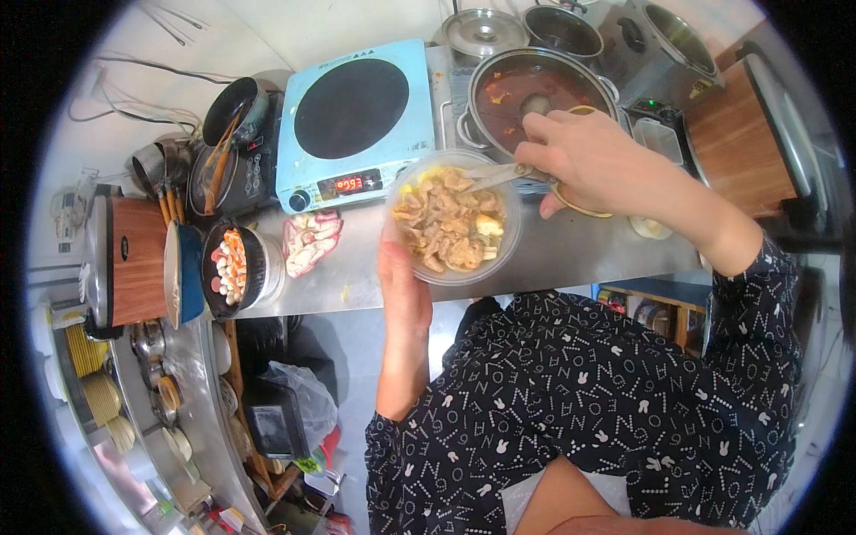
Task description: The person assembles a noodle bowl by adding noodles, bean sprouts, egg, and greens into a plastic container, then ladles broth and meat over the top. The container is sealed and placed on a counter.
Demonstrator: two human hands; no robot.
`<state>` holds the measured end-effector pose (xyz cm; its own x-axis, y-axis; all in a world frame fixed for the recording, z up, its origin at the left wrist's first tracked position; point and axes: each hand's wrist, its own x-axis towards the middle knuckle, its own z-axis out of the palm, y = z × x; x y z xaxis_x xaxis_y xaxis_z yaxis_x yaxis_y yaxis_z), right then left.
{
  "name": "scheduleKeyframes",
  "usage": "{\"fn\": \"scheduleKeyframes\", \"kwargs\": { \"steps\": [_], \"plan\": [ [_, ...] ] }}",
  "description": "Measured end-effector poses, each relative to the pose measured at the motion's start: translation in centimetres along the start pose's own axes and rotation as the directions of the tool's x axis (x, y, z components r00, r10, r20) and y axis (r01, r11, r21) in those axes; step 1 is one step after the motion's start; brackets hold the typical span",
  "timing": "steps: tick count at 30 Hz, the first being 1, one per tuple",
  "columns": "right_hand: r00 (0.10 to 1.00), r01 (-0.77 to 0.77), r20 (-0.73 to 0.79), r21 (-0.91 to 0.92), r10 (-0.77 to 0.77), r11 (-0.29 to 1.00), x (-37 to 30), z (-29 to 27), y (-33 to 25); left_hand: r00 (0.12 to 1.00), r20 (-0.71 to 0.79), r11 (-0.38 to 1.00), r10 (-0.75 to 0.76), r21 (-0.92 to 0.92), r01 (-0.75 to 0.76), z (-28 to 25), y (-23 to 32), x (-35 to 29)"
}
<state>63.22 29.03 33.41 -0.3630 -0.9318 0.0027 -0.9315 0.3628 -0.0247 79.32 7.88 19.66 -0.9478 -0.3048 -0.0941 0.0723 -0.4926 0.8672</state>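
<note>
My left hand (405, 290) is wrapped round the near left side of a clear round plastic bowl (512, 234), holding it up in front of the counter edge. Chunks of brown meat (443, 218) with some yellow pieces fill it. In my right hand (584, 156) is a pair of scissors (499, 174) with tan loop handles; the grey blades point left and their tips lie among the meat. Just beyond that hand stands a large steel pot (473, 89) of reddish-brown broth, with a round metal piece partly showing in it.
A light-blue induction cooker (357, 165) with a lit display sits on the steel counter (357, 267). Left of it are a crumpled red-and-white cloth (312, 239), a black bowl of sliced sausage-like pieces (232, 267) and wood-sided cookers (134, 259). A steel lid (484, 31) lies behind the pot.
</note>
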Motion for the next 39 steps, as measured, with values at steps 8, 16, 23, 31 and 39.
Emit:
{"fn": "scheduleKeyframes", "kwargs": {
  "steps": [8,16,23,31,39],
  "plan": [
    [0.988,-0.053,0.154,0.143,0.031,0.988,0.5,-1.0,0.1,1.0,-0.02,1.0,-0.007,0.0,0.007,0.2,0.0,-0.3],
    [0.981,-0.148,0.159,0.28,0.106,0.948,-0.4,-2.8,-0.1,0.999,0.004,0.996,-0.05,-0.07,0.05,-0.3,-0.2,-0.3],
    [0.987,-0.061,0.153,0.093,0.046,0.994,-2.2,-3.4,-1.5,0.996,-0.032,0.993,-0.08,-0.089,0.077,-0.6,-0.1,-0.4],
    [0.986,0.089,0.14,0.051,-0.095,0.995,-1.1,-2.3,-3.5,0.996,-0.043,0.996,-0.079,-0.04,0.078,-0.3,0.2,-0.5],
    [0.984,0.176,0.012,0.015,-0.177,0.984,-1.6,-2.7,-3.8,0.999,-0.036,0.999,-0.03,-0.041,0.028,-0.6,0.2,-0.6]
  ]
}}
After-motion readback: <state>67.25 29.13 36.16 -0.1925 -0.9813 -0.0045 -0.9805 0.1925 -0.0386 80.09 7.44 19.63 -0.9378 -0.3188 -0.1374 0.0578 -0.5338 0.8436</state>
